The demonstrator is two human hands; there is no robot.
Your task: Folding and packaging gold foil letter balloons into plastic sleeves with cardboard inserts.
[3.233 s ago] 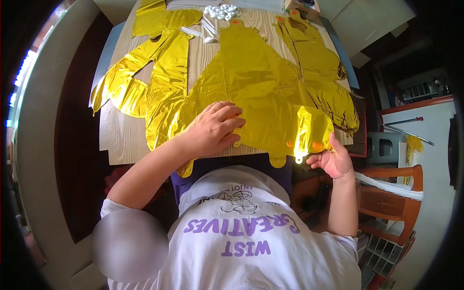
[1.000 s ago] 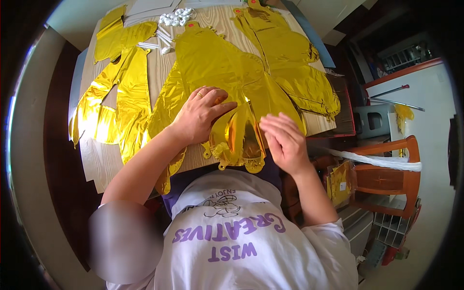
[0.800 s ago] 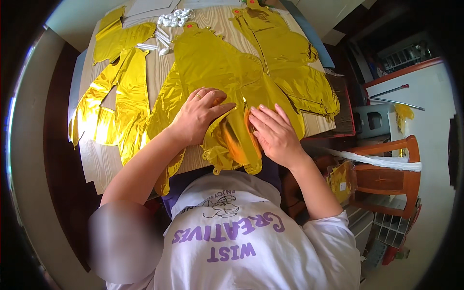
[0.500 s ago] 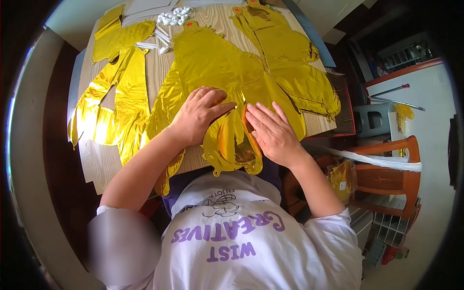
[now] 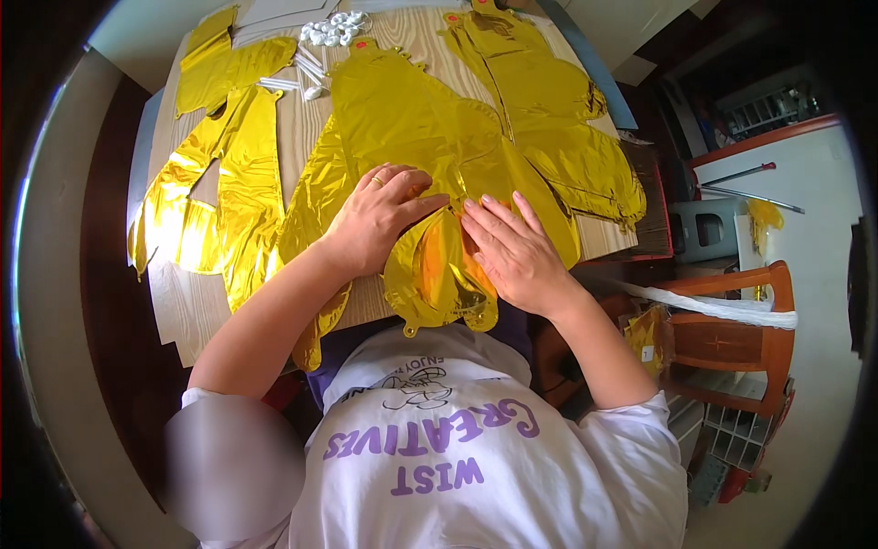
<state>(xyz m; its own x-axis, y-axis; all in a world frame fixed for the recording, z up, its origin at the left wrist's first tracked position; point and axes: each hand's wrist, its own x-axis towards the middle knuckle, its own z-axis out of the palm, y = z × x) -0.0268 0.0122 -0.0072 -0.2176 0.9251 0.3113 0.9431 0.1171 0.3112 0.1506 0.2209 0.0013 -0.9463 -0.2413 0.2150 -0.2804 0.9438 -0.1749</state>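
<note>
One side flap (image 5: 446, 261) seemingly folded in on the big gold foil sheet (image 5: 402, 119), draped over the near table edge (image 5: 369, 300). Left hand (image 5: 375, 220) loosely curled on top; can't tell if pinching. Right hand (image 5: 514, 253) flat along the fold, fingers stretched. Looks mostly unfolded, so plenty left.

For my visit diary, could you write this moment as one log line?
left hand: on central gold foil; right hand: on its folded near end; around: other gold foil pieces, white bundles

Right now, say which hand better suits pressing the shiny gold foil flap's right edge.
Probably the right hand: its fingers lie along that side of the flap; the left hand rests farther left.
</note>
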